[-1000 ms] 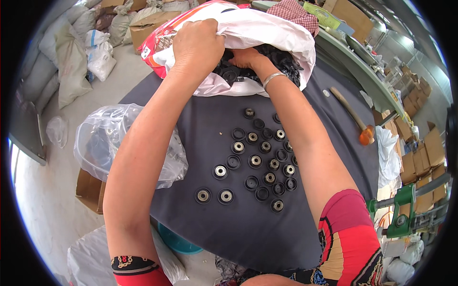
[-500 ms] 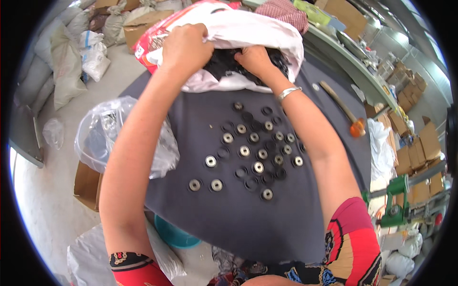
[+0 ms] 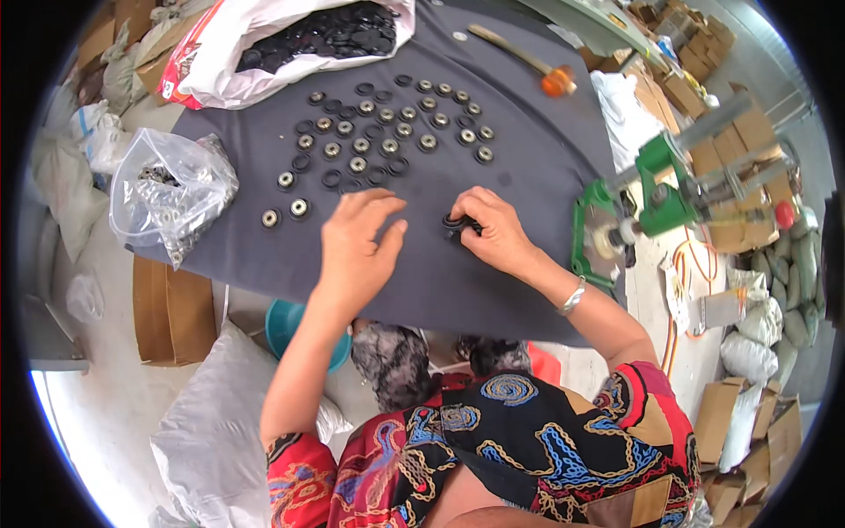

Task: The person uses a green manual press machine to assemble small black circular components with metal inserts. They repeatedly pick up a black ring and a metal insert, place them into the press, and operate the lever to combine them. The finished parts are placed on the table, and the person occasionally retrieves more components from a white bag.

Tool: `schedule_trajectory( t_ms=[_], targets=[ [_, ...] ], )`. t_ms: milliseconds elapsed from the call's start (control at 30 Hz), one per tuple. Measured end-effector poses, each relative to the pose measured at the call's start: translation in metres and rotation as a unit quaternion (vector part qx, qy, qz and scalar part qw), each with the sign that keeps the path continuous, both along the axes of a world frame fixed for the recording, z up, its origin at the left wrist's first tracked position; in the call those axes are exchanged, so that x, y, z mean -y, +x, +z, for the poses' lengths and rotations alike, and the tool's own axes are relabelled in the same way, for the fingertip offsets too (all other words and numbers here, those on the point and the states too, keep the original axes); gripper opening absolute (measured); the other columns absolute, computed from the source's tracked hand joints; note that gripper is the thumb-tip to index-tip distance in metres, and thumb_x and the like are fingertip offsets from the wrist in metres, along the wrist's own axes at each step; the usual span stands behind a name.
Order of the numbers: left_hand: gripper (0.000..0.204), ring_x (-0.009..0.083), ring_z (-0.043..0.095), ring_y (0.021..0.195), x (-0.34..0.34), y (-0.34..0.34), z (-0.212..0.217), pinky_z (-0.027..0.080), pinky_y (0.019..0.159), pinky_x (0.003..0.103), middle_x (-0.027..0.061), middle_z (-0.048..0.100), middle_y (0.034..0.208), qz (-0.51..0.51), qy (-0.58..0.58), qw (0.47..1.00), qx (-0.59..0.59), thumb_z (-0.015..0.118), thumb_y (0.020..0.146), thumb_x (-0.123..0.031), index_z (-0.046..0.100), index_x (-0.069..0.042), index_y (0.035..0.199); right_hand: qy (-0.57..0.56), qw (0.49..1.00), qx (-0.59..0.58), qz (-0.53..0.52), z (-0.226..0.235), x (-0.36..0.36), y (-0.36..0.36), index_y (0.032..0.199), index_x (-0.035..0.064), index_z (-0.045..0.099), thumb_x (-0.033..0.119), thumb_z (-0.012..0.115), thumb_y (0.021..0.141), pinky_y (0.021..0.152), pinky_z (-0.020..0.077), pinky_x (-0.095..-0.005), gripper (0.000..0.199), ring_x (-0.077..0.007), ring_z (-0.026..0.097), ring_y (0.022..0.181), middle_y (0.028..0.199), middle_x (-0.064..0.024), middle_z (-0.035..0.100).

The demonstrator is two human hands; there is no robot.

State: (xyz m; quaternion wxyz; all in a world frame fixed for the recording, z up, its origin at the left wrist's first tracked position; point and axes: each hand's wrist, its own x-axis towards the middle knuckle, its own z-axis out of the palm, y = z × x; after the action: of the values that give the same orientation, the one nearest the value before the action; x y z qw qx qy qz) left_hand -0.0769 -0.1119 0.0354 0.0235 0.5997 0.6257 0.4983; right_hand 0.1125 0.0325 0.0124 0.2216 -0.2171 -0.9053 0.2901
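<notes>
My right hand (image 3: 500,233) is closed on several small black rings (image 3: 452,223), low over the dark cloth-covered table; how many it holds is partly hidden by the fingers. My left hand (image 3: 356,242) is held over the cloth with its fingers apart and nothing in it. Beyond both hands, many black rings lie scattered, some bare, such as one black ring (image 3: 398,166), others with a silvery metal bearing-like disc (image 3: 357,165) in the centre. A white and red sack (image 3: 211,77) lies at the far left, its mouth showing a heap of black pieces (image 3: 321,37).
A clear plastic bag (image 3: 172,194) with small metal parts sits at the table's left edge. At the far right lies a hammer (image 3: 519,55) with a wooden handle and orange head. A green hand press (image 3: 660,185) stands on the right. A teal basin (image 3: 286,326) is below the table edge.
Both hands have left the sack's mouth and come back toward me. My right hand now has black rings in its fingers; the left has let go of the sack's rim.
</notes>
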Motion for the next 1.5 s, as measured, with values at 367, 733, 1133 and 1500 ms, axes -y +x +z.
schedule_trajectory(
  t_ms=[367,733,1133,1500],
  targets=[
    [0.04,0.0311,0.055,0.107,0.006,0.073,-0.039,0.043,0.093,0.042,0.0118,0.064,0.115,0.046,-0.101,0.993,-0.04,0.07,0.07,-0.004,0.065,-0.005,0.11,0.021,0.999,-0.025,-0.042,-0.012,0.023,0.076,0.128,0.0089,0.055,0.011,0.068,0.078,0.096,0.0412,-0.0394,0.052,-0.0301,0.057,0.108,0.121,-0.011,0.061],
    [0.027,0.0282,0.055,0.096,-0.017,0.1,-0.043,0.044,0.083,0.041,0.0073,0.064,0.099,0.069,-0.102,0.978,-0.169,0.072,0.076,-0.012,0.07,-0.006,0.102,-0.137,0.973,-0.159,-0.093,-0.025,0.014,0.121,0.122,0.0017,0.059,0.007,0.051,0.095,0.089,0.0488,-0.0313,0.028,-0.0217,0.065,0.1,0.113,-0.0124,0.067],
    [0.015,0.0333,0.059,0.077,-0.034,0.091,-0.044,0.048,0.068,0.045,0.0134,0.062,0.073,0.104,-0.108,0.981,-0.123,0.065,0.082,-0.014,0.068,-0.001,0.075,0.013,0.987,-0.102,-0.125,-0.008,0.032,0.152,0.109,0.0015,0.064,0.009,0.064,0.086,0.082,0.0491,-0.0375,0.024,-0.0292,0.061,0.093,0.098,-0.0114,0.065],
    [0.012,0.0311,0.061,0.083,-0.011,0.079,-0.045,0.049,0.076,0.04,0.0109,0.066,0.085,0.06,-0.07,0.996,-0.022,0.067,0.079,-0.007,0.071,-0.003,0.09,0.183,0.981,0.024,-0.061,-0.017,0.041,0.152,0.101,0.0019,0.064,0.014,0.069,0.081,0.083,0.0469,-0.0405,0.024,-0.0294,0.056,0.094,0.096,-0.011,0.061]
  ],
)
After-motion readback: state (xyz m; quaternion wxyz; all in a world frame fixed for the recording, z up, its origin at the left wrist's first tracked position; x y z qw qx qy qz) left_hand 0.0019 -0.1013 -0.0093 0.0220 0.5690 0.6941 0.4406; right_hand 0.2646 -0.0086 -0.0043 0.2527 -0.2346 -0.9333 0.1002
